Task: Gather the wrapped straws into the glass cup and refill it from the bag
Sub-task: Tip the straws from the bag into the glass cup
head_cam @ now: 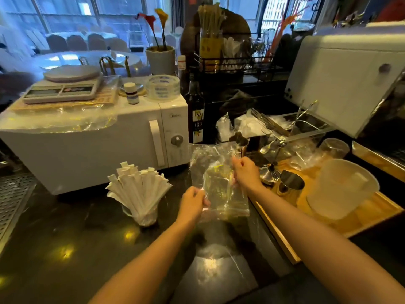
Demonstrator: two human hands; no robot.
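A bunch of white paper-wrapped straws [138, 189] fans out of a glass cup [146, 219] on the dark counter, left of my hands. A clear plastic bag [215, 178] is held up above the counter between both hands; it looks empty. My left hand [192, 202] pinches its lower left edge. My right hand [246, 172] grips its right side, higher up. Another clear plastic sheet [215, 270] lies flat on the counter below my arms.
A white microwave [98, 148] with a scale on top stands behind the cup. To the right a wooden tray [372, 211] carries a frosted plastic jug [341, 189] and a metal cup [290, 185]. A dark bottle [195, 115] stands beside the microwave. A metal grate [13, 200] lies at far left.
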